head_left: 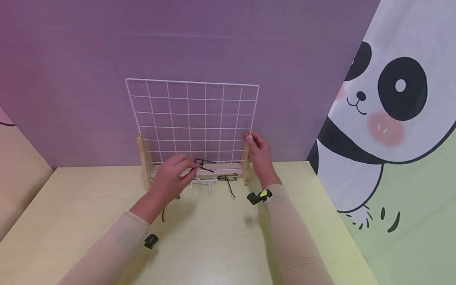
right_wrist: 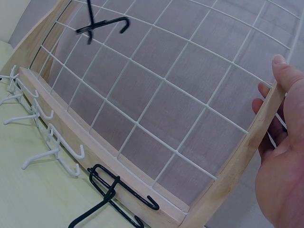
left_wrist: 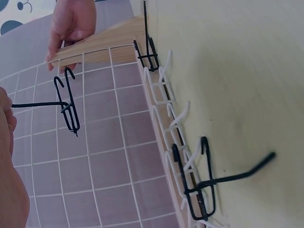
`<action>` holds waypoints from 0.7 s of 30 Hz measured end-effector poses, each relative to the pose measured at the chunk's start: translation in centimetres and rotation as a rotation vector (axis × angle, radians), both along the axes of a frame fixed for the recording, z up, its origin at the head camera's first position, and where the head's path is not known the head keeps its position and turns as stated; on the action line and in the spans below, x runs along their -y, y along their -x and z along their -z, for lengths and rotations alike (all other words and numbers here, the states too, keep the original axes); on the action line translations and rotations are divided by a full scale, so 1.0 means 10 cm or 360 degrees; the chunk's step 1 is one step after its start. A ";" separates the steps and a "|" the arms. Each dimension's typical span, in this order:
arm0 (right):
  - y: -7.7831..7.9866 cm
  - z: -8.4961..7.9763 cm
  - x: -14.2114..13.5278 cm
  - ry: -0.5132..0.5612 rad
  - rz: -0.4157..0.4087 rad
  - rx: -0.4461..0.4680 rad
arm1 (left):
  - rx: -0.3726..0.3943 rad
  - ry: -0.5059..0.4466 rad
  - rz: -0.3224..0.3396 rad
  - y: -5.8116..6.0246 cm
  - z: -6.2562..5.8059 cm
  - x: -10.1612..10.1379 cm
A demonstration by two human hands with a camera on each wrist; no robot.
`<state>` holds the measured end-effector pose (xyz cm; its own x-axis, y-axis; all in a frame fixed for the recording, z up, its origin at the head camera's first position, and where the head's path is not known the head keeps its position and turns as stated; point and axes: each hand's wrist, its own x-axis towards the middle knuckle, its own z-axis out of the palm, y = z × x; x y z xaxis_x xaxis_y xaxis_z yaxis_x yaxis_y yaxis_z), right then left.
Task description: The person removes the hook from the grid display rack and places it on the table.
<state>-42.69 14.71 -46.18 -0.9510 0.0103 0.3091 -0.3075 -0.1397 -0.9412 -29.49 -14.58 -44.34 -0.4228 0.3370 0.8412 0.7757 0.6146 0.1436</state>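
Observation:
A white wire grid panel (head_left: 192, 114) stands upright in a wooden stand (head_left: 145, 163). My left hand (head_left: 168, 180) pinches a black wire hook (head_left: 206, 163) by its prong, in front of the grid's lower part. In the left wrist view the held hook (left_wrist: 71, 111) is apart from the hooks below. My right hand (head_left: 262, 162) grips the stand's right wooden upright (right_wrist: 237, 156) and the grid's edge, thumb in front and fingers behind. At the stand's base are white hooks (right_wrist: 52, 149) and a black hook (right_wrist: 107, 190); another black hook (left_wrist: 204, 183) is at the left, partly behind my left hand in the head view.
The pale wooden tabletop (head_left: 205, 254) extends in front of the stand. Behind the grid rises a purple wall (head_left: 195, 36). A panda picture (head_left: 404, 88) covers the wall on the right.

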 end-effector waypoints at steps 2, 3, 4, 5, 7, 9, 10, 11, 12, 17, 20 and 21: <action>0.00 0.00 0.00 0.0008 -0.0005 0.0004 | -0.0004 0.0001 0.0004 -0.02 0.03 0.03; 0.00 -0.01 0.00 0.0012 -0.0007 0.0003 | -0.0004 0.0003 0.0007 -0.02 0.04 0.04; -0.01 -0.01 0.00 0.0013 -0.0009 -0.0001 | -0.0006 0.0007 0.0006 -0.03 0.05 0.05; -0.01 -0.01 0.00 0.0012 -0.0009 -0.0002 | -0.0005 0.0009 0.0011 -0.04 0.06 0.07; -0.01 -0.02 0.00 0.0003 -0.0007 0.0000 | -0.0006 0.0011 0.0018 -0.05 0.09 0.09; -0.02 -0.02 0.00 -0.0015 -0.0002 0.0006 | -0.0010 0.0020 0.0026 -0.07 0.11 0.11; -0.02 -0.02 0.00 -0.0022 0.0000 0.0010 | -0.0011 0.0022 0.0027 -0.07 0.12 0.12; -0.02 -0.02 0.00 -0.0028 0.0002 0.0014 | -0.0011 0.0026 0.0027 -0.08 0.13 0.13; -0.02 -0.02 0.01 -0.0032 0.0004 0.0017 | -0.0012 0.0033 0.0027 -0.08 0.14 0.14; -0.03 -0.03 0.00 -0.0038 0.0003 0.0023 | 0.0000 0.0070 0.0018 -0.12 0.19 0.16; -0.03 -0.02 -0.01 -0.0038 -0.0003 0.0032 | 0.0012 0.0082 0.0019 -0.14 0.21 0.16; -0.03 -0.02 -0.01 -0.0037 -0.0006 0.0035 | 0.0017 0.0082 0.0020 -0.15 0.22 0.16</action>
